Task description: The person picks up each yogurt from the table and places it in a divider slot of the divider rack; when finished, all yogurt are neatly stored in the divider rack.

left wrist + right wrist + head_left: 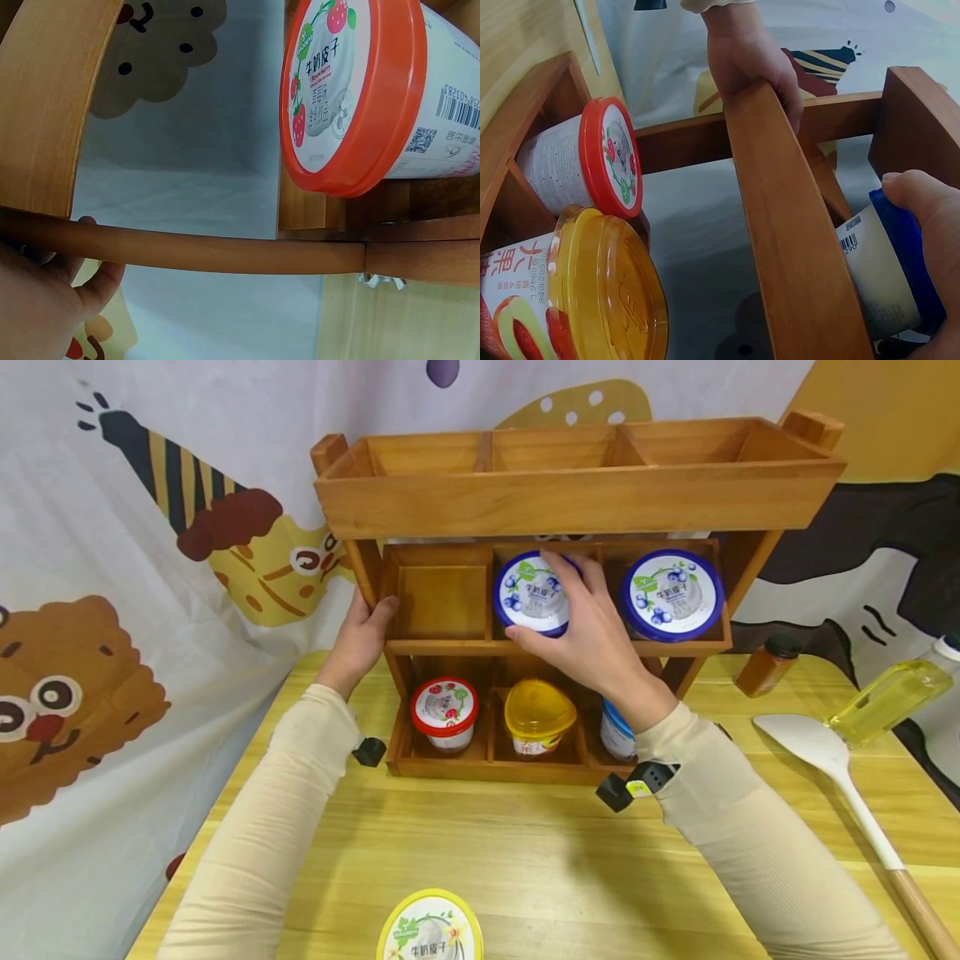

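Note:
My right hand [592,622] grips a blue-lidded yogurt tub [521,597] from above, in the middle compartment of the wooden rack's [577,502] middle tier. In the right wrist view, the thumb lies against the rim of the blue lid [904,247]. My left hand [363,639] holds the rack at the left end of that tier, its fingers around the wood in the left wrist view. A second blue-lidded tub [672,595] sits in the right compartment, while the left compartment shows bare wood. Part of the gripped tub is hidden behind my right hand.
Below stand a red-lidded tub [445,714], a yellow-lidded cup [538,718] and a blue tub [617,735] partly behind my wrist. A yellow-lidded tub [431,931] is at the near edge of view. To the right are a spice jar [767,667], oil bottle [892,697] and white spatula [817,747].

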The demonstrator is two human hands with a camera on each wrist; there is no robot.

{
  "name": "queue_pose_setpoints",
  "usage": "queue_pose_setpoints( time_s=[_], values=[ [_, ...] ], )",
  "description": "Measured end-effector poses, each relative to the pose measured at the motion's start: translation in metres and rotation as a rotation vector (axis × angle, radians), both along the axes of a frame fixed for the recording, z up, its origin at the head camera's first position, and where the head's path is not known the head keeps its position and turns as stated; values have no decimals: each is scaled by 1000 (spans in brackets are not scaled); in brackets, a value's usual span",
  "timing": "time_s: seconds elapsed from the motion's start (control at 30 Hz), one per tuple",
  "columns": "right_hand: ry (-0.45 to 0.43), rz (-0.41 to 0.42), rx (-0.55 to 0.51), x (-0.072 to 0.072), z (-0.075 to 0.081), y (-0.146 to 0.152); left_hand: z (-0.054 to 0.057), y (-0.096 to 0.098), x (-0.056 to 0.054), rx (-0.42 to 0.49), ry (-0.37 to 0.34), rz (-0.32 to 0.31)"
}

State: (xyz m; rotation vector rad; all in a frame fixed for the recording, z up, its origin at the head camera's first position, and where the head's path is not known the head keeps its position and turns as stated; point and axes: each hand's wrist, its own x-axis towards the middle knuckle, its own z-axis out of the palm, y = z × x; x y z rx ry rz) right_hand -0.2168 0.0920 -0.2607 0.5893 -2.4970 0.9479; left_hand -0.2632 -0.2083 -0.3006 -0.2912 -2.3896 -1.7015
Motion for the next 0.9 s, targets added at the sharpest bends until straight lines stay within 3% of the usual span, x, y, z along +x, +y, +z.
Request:
queue_pose_setpoints(
  time_s=[0.4, 0.6, 0.9],
  values=[
    [69, 11, -14, 7, 0, 2, 1, 1, 1, 2, -7, -18],
    [143, 2, -22, 27, 8, 9, 1, 0, 2, -14, -11, -13],
    [168, -25, 21, 60, 23, 20, 1, 0, 1, -11, -19, -10]
  ],
)
